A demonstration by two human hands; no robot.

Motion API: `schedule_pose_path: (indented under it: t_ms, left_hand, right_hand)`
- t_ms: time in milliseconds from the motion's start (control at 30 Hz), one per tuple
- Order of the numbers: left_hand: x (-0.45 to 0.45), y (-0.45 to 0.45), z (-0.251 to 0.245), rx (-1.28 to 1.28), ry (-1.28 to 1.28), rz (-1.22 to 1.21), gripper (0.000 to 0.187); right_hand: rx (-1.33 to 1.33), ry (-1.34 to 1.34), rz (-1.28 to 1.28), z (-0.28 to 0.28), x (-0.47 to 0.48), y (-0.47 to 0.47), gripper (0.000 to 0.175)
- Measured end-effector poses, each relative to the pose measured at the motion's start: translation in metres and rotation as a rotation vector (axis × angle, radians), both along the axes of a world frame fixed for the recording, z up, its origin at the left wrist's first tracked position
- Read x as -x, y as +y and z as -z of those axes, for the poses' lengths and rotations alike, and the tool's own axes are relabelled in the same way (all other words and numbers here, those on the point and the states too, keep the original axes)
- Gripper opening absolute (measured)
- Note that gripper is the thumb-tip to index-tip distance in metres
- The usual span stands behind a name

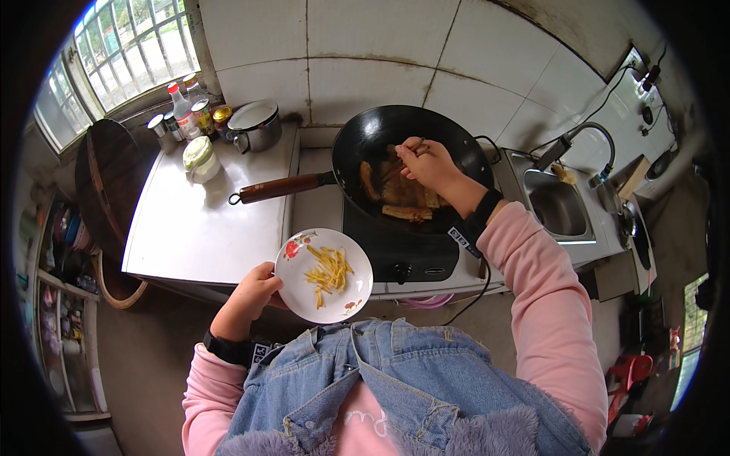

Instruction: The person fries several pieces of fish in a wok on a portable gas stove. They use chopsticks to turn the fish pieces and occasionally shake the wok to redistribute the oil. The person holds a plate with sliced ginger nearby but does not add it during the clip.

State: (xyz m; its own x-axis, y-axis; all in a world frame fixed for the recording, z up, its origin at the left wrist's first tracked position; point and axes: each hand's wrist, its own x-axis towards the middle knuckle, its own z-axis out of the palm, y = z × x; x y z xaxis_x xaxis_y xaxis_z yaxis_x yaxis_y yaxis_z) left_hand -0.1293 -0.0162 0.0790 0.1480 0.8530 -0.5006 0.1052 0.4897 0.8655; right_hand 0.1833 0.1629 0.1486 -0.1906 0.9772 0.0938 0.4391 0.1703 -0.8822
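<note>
A white plate (342,296) with red flower prints is gripped at its left rim by my left hand (251,293), in front of the counter edge. Thin yellow strips of food (329,269), like shredded ginger, lie on it. Over the black wok (370,128) my right hand (428,162) is closed around a slim utensil, mostly hidden by the fingers. Browned strips of food (406,213) lie in the wok, some in dark liquid. Beneath the wok is a black cooktop (393,251) with a front knob.
The wok's wooden handle (279,188) juts left over the white counter (211,239). Bottles and jars (182,108), a lidded metal pot (256,125) and a covered white jar (201,161) stand at the back left. A steel sink (556,202) with a faucet (604,137) is to the right.
</note>
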Motion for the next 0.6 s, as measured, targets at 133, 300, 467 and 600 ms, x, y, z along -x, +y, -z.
schedule_pose_path:
  t_ms: [133,300,467,600]
  left_hand:
    - [0.0,0.001,0.0,-0.001,-0.019,0.005,0.035]
    - [-0.001,0.001,0.0,-0.003,-0.01,0.009,0.035]
    - [0.0,0.001,0.0,0.001,-0.007,0.012,0.036]
    - [0.0,0.0,0.0,-0.005,0.0,0.009,0.036]
  right_hand:
    - [-0.015,-0.025,-0.016,0.0,0.002,-0.003,0.023]
    - [-0.001,0.005,0.022,-0.007,-0.004,-0.004,0.023]
    - [-0.047,-0.031,0.128,-0.015,-0.025,0.004,0.025]
    - [-0.063,-0.014,0.176,-0.008,-0.037,0.011,0.025]
